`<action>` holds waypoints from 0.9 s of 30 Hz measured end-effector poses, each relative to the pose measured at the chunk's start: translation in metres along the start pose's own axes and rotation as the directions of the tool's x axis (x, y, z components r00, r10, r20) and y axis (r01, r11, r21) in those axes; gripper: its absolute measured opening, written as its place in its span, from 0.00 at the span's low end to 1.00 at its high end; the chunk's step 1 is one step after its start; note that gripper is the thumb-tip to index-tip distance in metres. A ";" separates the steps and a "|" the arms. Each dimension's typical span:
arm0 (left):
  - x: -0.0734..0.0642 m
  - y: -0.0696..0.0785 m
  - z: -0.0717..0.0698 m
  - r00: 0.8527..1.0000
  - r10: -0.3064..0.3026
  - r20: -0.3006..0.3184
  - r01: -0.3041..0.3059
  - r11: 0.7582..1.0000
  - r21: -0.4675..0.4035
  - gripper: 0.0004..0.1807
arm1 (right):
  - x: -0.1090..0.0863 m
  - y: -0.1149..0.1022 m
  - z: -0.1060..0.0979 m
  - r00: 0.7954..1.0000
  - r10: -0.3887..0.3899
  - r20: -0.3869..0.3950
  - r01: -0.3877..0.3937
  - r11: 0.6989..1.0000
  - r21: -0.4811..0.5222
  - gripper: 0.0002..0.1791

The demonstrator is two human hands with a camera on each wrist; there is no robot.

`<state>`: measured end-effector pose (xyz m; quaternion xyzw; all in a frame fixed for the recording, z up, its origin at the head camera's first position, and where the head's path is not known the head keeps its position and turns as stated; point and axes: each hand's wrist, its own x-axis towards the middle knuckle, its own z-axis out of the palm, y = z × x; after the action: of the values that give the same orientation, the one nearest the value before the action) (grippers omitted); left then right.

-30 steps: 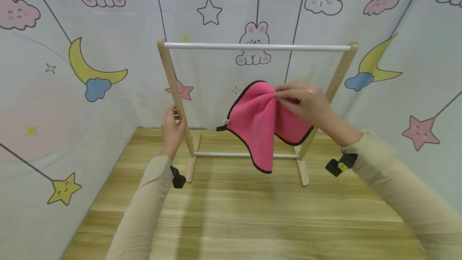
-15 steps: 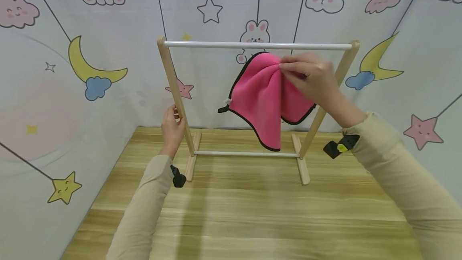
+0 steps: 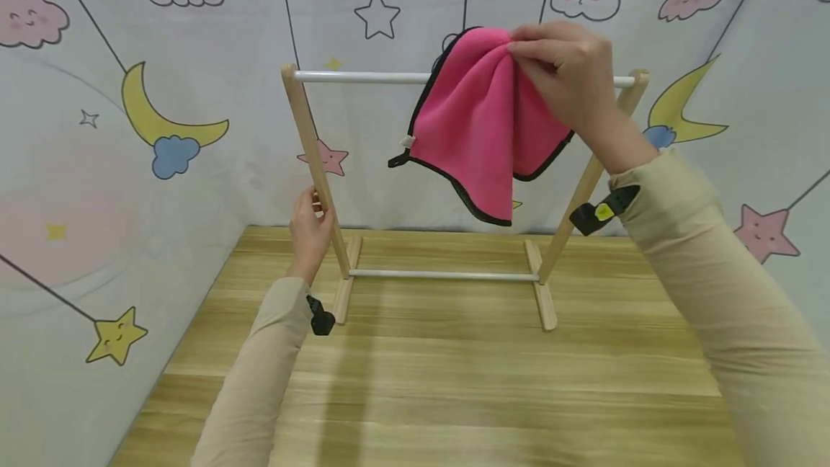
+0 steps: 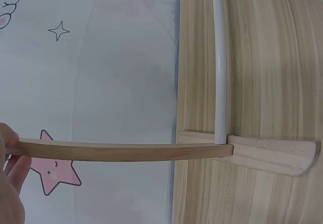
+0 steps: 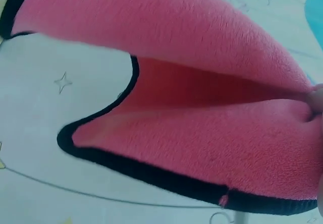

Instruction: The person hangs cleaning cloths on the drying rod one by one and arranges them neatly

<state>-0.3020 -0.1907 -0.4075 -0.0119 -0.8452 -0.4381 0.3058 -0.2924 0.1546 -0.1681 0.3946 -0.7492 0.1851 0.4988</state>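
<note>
My right hand pinches a pink towel near its middle, so the cloth hangs down in folds. The towel has a black edging and a small black loop at its left corner. In the head view it overlaps the white top bar of a wooden drying rack. The right wrist view shows the fuzzy pink towel close up, with fingertips at the right edge. My left hand grips the rack's left wooden post; the left wrist view shows fingers curled round this post.
The rack's feet stand on a wood-grain tabletop. A white lower bar joins the two sides near the table. Behind hangs a pale cloth backdrop printed with stars, moons and clouds.
My right hand has lifted the pink towel upward, from below the top bar to a height where its upper part is above the bar in view. My left hand stays on the post.
</note>
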 end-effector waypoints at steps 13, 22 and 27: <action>0.000 0.001 0.002 1.000 -0.009 0.007 0.009 1.000 -0.007 0.21 | -0.012 0.017 0.007 0.922 0.217 0.321 -0.207 0.976 -0.065 0.12; 0.000 -0.001 0.000 1.000 0.011 -0.002 -0.011 1.000 -0.009 0.21 | -0.006 0.018 0.005 0.861 0.267 0.434 -0.254 0.963 -0.087 0.16; 0.001 -0.003 -0.002 1.000 0.027 0.012 -0.027 1.000 -0.012 0.21 | -0.002 0.019 0.002 0.816 0.319 0.482 -0.311 0.945 -0.099 0.16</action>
<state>-0.3025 -0.1942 -0.4081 -0.0278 -0.8442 -0.4391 0.3062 -0.3076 0.1656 -0.1690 0.2955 -0.9073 0.1526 0.2574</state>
